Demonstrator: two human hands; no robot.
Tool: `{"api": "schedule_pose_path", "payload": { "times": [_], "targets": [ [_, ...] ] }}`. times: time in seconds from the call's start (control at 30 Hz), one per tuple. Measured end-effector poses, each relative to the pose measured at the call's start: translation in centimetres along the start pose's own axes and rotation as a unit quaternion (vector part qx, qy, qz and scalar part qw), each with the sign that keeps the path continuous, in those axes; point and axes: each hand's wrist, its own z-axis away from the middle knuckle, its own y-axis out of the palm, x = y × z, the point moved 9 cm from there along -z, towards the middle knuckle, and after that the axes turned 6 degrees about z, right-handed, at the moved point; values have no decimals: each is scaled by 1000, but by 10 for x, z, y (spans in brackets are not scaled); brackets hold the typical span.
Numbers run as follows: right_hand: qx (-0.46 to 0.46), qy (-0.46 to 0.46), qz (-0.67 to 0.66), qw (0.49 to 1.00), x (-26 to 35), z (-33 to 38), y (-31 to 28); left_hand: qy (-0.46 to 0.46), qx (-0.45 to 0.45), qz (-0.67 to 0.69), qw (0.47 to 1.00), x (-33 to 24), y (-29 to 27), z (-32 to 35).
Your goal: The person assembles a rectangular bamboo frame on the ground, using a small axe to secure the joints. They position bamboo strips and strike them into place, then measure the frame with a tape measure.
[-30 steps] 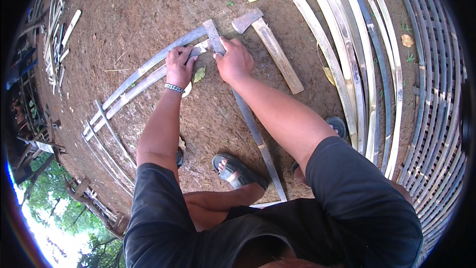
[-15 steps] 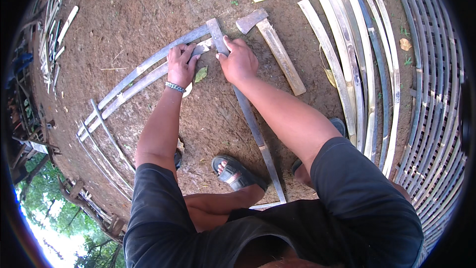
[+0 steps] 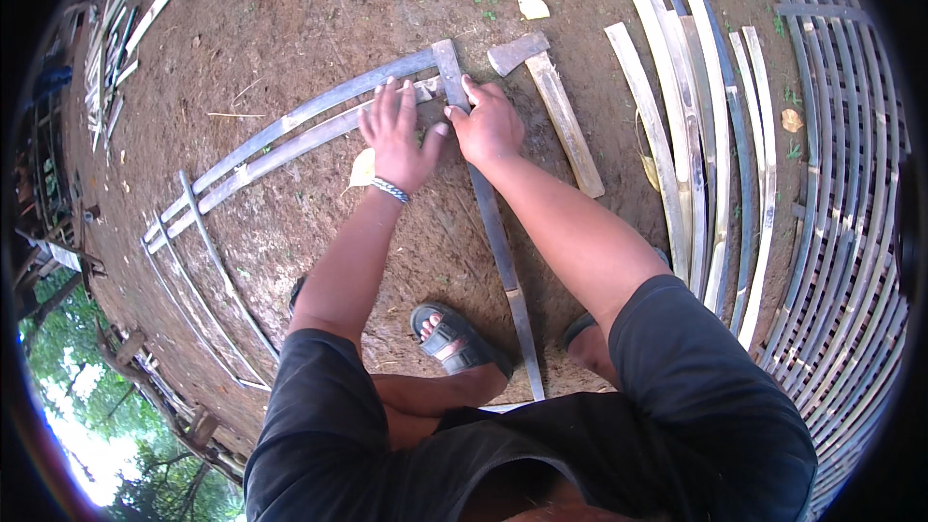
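Observation:
Two long split-bamboo strips [image 3: 290,123] lie side by side on the dirt, running from the far left toward my hands. Their right ends meet a crossing bamboo strip [image 3: 491,222] that stretches back toward my feet. Around the upper part of this crossing strip, thumb and fingers of my right hand [image 3: 491,128] are closed. My left hand [image 3: 401,140] is flat with its fingers spread, over the inner of the two long strips near its end; firm contact cannot be made out. An axe [image 3: 565,121] with a wooden handle rests just right of my right hand.
Several loose bamboo strips [image 3: 691,135] lie to the right, beside a slatted bamboo panel [image 3: 841,184]. Thin crosspieces [image 3: 227,261] join the frame's left end. More sticks [image 3: 116,48] are piled far left. My sandalled foot [image 3: 459,340] stands inside the frame.
My left hand has opened from a curled hold on the inner strip and its fingers are now stretched out. My right hand keeps its grip on the crossing strip. The view has shifted slightly.

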Motion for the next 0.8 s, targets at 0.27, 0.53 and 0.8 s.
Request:
{"api": "schedule_pose_path", "payload": {
  "times": [0.27,0.53,0.8],
  "targets": [
    [-7,-74,24,997,-1,-9,6,-99,123,-47,986,-17,16,5],
    [-59,-111,263,957,-66,62,-75,-125,148,-36,980,-14,6,8],
    [-22,-31,229,973,-105,55,-85,-129,153,-3,980,-13,7,8]
  ]
}}
